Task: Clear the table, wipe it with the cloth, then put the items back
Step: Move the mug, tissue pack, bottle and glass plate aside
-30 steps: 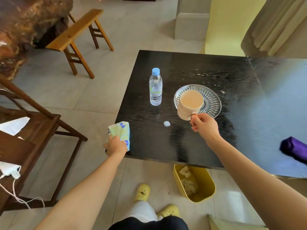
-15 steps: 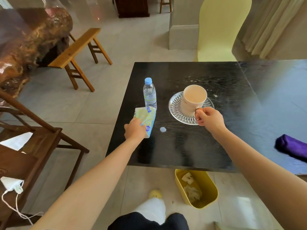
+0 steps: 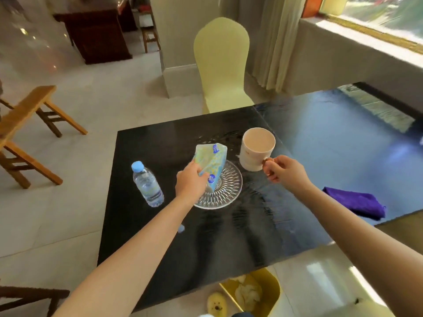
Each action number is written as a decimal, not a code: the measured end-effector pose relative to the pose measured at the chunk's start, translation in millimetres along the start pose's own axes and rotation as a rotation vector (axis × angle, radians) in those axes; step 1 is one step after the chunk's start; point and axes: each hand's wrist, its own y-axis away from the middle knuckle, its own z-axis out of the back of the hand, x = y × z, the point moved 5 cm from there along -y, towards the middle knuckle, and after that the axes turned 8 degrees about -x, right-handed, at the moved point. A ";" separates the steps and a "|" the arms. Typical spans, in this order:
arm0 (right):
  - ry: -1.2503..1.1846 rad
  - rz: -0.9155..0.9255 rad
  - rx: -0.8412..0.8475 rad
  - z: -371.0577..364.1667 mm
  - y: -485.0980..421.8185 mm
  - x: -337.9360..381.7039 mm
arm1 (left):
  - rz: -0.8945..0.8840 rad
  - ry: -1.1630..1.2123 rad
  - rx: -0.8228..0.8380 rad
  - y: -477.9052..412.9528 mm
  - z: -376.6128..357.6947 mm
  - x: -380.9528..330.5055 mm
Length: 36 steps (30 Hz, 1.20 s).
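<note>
My left hand (image 3: 191, 181) grips a yellow-and-blue tissue pack (image 3: 209, 163) and holds it over the near-left part of the clear glass plate (image 3: 225, 191) on the black table (image 3: 160, 236). A white mug (image 3: 256, 148) with a milky drink hangs above the table, right of the plate; my right hand (image 3: 282, 171) pinches its handle. Left of the plate stands a water bottle (image 3: 147, 184) with a blue cap. The purple cloth (image 3: 357, 202) lies at the table's right edge. A small white speck (image 3: 181, 228) sits just past my left forearm.
A yellow bin (image 3: 265, 291) with crumpled paper stands on the floor under the table's near edge, beside a yellow slipper (image 3: 216, 303). A pale yellow covered chair (image 3: 223, 65) faces the table's far side. Wooden stools (image 3: 23, 124) stand at the left.
My right hand lifted the mug off the plate and carried it to the right. My left hand brought the tissue pack from the table's left edge to above the plate. The view tilted up.
</note>
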 end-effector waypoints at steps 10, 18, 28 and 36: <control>-0.041 -0.120 -0.195 67.6 -55.3 -24.8 | -0.150 0.026 0.122 -46.6 -49.4 -81.8; -0.006 -0.206 -0.273 97.0 -118.1 -59.7 | -0.157 0.042 0.190 -65.7 -85.6 -99.1; 0.100 -0.216 -0.176 116.6 -224.1 -125.4 | -0.075 -0.054 0.220 -75.3 -148.0 -106.3; 0.129 -0.229 -0.018 110.6 -273.5 -188.5 | -0.030 -0.109 0.207 -70.3 -207.3 -130.0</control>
